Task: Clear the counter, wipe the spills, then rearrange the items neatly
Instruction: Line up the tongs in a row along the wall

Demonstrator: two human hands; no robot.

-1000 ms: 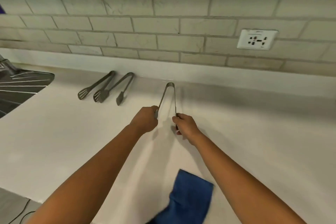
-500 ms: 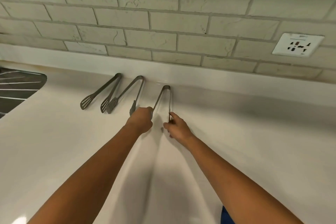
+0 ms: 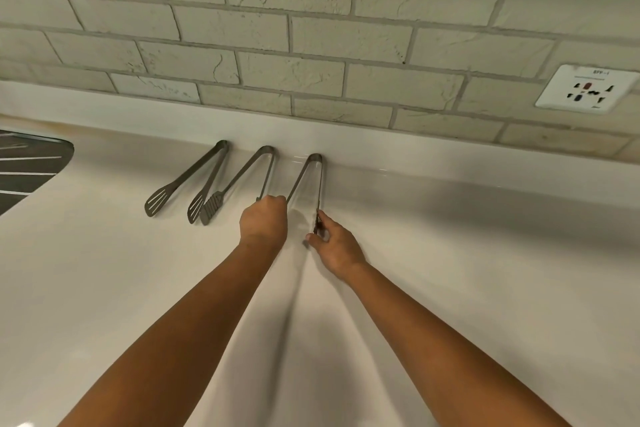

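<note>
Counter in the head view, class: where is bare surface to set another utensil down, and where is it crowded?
Free: the white counter right of the right hand, below the wall socket, and the patch before the sink. Crowded: the back edge, where three tongs lie side by side; the left hand and right hand hold the rightmost tongs.

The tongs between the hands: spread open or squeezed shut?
Spread open. The tongs lie on the counter, arms splayed from the hinge; left hand holds one arm, right hand the other.
</note>
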